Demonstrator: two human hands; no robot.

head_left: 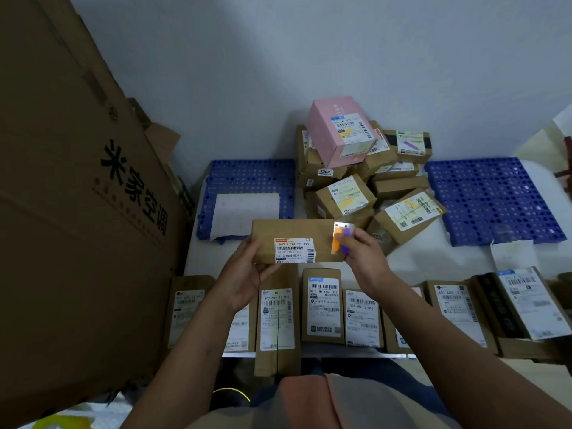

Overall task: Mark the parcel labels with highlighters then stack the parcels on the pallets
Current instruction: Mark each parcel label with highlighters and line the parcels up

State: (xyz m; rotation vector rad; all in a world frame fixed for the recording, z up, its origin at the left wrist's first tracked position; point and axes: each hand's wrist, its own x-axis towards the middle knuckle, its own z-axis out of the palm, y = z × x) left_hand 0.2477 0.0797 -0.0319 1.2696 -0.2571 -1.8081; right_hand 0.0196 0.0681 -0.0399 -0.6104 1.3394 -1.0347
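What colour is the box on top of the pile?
Pink, with a white label; the head view shows it.

I see row of parcels [325, 308] along table [433, 258] near edge; parcel pile [362, 178] at far edge between left pallet [247, 178] and right pallet [492, 196]; big carton [77, 196] left of table.

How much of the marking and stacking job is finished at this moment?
Done: a pile of marked brown and pink parcels sits between the blue plastic pallets. In hand: left hand holds a brown cardboard parcel; right hand holds orange and purple highlighters. Left: the front row of brown parcels.
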